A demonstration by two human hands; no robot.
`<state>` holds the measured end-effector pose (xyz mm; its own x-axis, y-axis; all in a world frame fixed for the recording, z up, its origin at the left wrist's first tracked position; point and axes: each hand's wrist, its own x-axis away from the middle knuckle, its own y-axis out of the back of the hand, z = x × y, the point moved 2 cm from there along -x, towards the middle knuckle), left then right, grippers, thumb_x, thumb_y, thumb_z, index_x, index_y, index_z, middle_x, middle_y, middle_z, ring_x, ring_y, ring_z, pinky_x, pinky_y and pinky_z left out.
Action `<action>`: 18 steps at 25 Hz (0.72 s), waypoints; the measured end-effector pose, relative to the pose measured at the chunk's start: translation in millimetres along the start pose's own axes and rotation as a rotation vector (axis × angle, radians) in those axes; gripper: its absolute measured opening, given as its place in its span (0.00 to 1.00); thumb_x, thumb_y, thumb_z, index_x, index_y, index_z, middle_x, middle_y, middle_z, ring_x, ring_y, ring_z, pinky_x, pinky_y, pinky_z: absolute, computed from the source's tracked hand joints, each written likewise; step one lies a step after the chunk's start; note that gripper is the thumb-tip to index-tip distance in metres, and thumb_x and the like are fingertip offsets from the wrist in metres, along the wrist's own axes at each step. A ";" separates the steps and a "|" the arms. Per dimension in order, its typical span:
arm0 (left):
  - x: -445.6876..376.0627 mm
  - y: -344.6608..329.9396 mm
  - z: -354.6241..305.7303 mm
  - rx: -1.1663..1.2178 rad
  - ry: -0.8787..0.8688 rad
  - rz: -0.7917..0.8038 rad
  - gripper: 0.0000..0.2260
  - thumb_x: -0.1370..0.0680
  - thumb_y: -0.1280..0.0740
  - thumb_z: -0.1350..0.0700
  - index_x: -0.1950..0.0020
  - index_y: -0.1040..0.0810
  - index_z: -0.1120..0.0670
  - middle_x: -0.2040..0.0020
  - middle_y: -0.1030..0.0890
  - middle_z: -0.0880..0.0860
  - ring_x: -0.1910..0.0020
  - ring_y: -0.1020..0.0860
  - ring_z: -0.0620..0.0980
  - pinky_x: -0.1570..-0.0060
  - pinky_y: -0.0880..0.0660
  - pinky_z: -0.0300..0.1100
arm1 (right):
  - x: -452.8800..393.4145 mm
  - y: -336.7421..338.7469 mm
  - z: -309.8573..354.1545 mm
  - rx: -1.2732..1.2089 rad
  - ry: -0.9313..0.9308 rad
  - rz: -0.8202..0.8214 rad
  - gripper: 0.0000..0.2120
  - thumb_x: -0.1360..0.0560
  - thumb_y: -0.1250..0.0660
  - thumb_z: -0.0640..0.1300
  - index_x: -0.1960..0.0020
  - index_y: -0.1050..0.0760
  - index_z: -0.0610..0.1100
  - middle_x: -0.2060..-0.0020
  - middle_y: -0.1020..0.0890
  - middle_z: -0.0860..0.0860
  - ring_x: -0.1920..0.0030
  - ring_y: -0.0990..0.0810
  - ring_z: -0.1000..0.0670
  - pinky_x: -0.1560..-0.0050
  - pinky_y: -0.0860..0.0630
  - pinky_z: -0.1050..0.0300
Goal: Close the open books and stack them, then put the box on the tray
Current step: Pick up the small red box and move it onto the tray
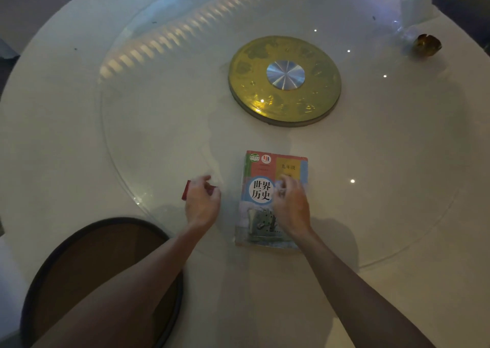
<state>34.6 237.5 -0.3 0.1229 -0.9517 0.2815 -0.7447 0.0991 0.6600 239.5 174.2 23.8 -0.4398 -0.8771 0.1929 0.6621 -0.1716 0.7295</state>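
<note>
A closed book (261,196) with a colourful cover lies on top of a stack on the glass turntable, in the near middle. My right hand (290,204) rests over the right side of its cover, fingers loosely bent, holding nothing. A small red box (186,190) sits left of the books, mostly hidden beneath my left hand (202,203), whose curled fingers hover over it; whether they grip it is unclear. A round brown tray (87,244) with a dark rim lies at the near left, partly covered by my left forearm.
A gold disc (285,109) with a silver hub sits at the centre of the glass turntable (159,124). At the far right are a small brass-coloured object (427,44) and a clear card stand (416,5). The white round table (53,109) spreads around.
</note>
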 end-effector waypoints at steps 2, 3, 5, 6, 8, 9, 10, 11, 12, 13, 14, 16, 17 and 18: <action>-15.7 19.2 15.4 -0.046 0.107 -0.067 0.24 0.24 0.29 0.55 0.29 0.28 0.56 0.37 0.25 0.60 0.39 0.23 0.58 0.37 0.24 0.52 | -0.6 -22.5 28.9 -0.054 0.099 0.159 0.17 0.18 0.38 0.38 0.30 0.24 0.39 0.38 0.19 0.42 0.39 0.20 0.45 0.37 0.22 0.51; -21.1 26.7 25.4 -0.046 0.183 -0.069 0.26 0.24 0.29 0.54 0.28 0.29 0.57 0.35 0.26 0.61 0.37 0.24 0.59 0.36 0.25 0.55 | 0.6 -34.3 42.6 -0.030 0.145 0.265 0.18 0.19 0.38 0.37 0.30 0.24 0.39 0.37 0.19 0.42 0.37 0.20 0.44 0.35 0.24 0.53; -23.8 38.3 44.4 0.065 0.355 -0.054 0.26 0.25 0.28 0.53 0.30 0.31 0.59 0.35 0.26 0.61 0.37 0.23 0.61 0.37 0.24 0.56 | 2.8 -61.0 65.4 0.058 0.238 0.437 0.22 0.19 0.40 0.36 0.26 0.27 0.38 0.31 0.22 0.40 0.30 0.24 0.42 0.29 0.31 0.52; -21.1 41.6 50.6 0.124 0.416 -0.044 0.25 0.25 0.28 0.53 0.32 0.30 0.60 0.36 0.24 0.60 0.39 0.22 0.61 0.37 0.24 0.55 | 2.6 -72.9 74.7 0.100 0.273 0.489 0.23 0.19 0.40 0.36 0.24 0.30 0.38 0.28 0.25 0.40 0.27 0.27 0.42 0.27 0.33 0.52; -12.4 43.2 57.3 0.214 0.458 0.004 0.17 0.24 0.30 0.55 0.39 0.26 0.60 0.44 0.21 0.57 0.43 0.21 0.59 0.41 0.23 0.51 | -1.1 -93.6 86.1 0.174 0.292 0.539 0.26 0.20 0.41 0.35 0.22 0.34 0.38 0.25 0.29 0.40 0.24 0.31 0.41 0.23 0.37 0.51; -7.2 41.4 59.6 0.269 0.465 0.046 0.10 0.23 0.31 0.55 0.45 0.24 0.58 0.49 0.20 0.56 0.47 0.20 0.57 0.43 0.22 0.51 | -4.1 -101.3 89.0 0.215 0.278 0.555 0.27 0.20 0.41 0.36 0.21 0.35 0.38 0.24 0.30 0.40 0.23 0.33 0.41 0.22 0.38 0.51; -2.1 40.0 63.3 0.331 0.467 0.098 0.04 0.23 0.32 0.57 0.51 0.24 0.56 0.53 0.20 0.55 0.49 0.20 0.57 0.45 0.22 0.52 | -6.9 -110.7 89.0 0.252 0.273 0.564 0.28 0.20 0.40 0.37 0.20 0.36 0.38 0.23 0.31 0.40 0.23 0.34 0.41 0.22 0.39 0.50; 1.6 37.9 67.3 0.380 0.456 0.149 0.01 0.22 0.33 0.58 0.52 0.24 0.54 0.54 0.20 0.56 0.50 0.19 0.57 0.45 0.21 0.53 | -8.6 -117.0 88.6 0.291 0.262 0.571 0.28 0.20 0.40 0.37 0.21 0.36 0.39 0.24 0.31 0.40 0.23 0.33 0.40 0.22 0.38 0.49; 5.4 37.3 71.4 0.403 0.433 0.194 0.03 0.22 0.34 0.60 0.50 0.25 0.53 0.52 0.19 0.56 0.49 0.19 0.58 0.45 0.21 0.53 | -8.8 -123.0 87.5 0.307 0.261 0.576 0.27 0.21 0.39 0.38 0.22 0.35 0.39 0.26 0.28 0.39 0.25 0.31 0.39 0.24 0.35 0.47; 7.7 37.7 75.4 0.418 0.403 0.218 0.06 0.22 0.34 0.60 0.47 0.24 0.52 0.49 0.18 0.56 0.48 0.19 0.57 0.47 0.20 0.52 | -6.3 -126.8 87.7 0.304 0.253 0.583 0.25 0.21 0.38 0.39 0.24 0.31 0.40 0.31 0.25 0.39 0.29 0.27 0.38 0.27 0.32 0.47; 9.5 38.9 78.1 0.437 0.369 0.234 0.09 0.22 0.34 0.60 0.44 0.22 0.51 0.46 0.16 0.55 0.50 0.18 0.54 0.51 0.19 0.49 | -3.6 -131.1 86.2 0.261 0.245 0.587 0.22 0.21 0.37 0.39 0.27 0.28 0.41 0.36 0.21 0.40 0.34 0.23 0.39 0.33 0.28 0.49; 12.6 41.8 83.5 0.478 0.314 0.245 0.14 0.22 0.34 0.59 0.38 0.18 0.50 0.45 0.14 0.54 0.57 0.20 0.47 0.60 0.24 0.41 | 7.8 -136.0 87.6 0.074 0.116 0.585 0.17 0.20 0.36 0.38 0.32 0.24 0.41 0.45 0.17 0.44 0.44 0.18 0.44 0.45 0.24 0.53; 15.0 44.5 86.8 0.482 0.310 0.241 0.15 0.21 0.34 0.59 0.35 0.18 0.50 0.44 0.14 0.53 0.58 0.21 0.44 0.61 0.26 0.39 | 15.0 -138.1 88.7 -0.021 0.015 0.576 0.16 0.19 0.35 0.39 0.32 0.24 0.41 0.46 0.16 0.44 0.47 0.17 0.45 0.47 0.22 0.52; 18.0 49.5 90.9 0.461 0.306 0.224 0.15 0.20 0.33 0.59 0.34 0.19 0.50 0.44 0.14 0.53 0.57 0.20 0.44 0.60 0.26 0.38 | 21.6 -140.9 88.9 -0.112 -0.079 0.558 0.17 0.19 0.35 0.40 0.30 0.26 0.40 0.48 0.16 0.44 0.49 0.16 0.45 0.48 0.20 0.49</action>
<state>-59.7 198.8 -25.8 0.0621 -0.7886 0.6118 -0.9739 0.0862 0.2100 82.8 219.3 -16.5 -0.0469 -0.8129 0.5804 0.8653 0.2573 0.4303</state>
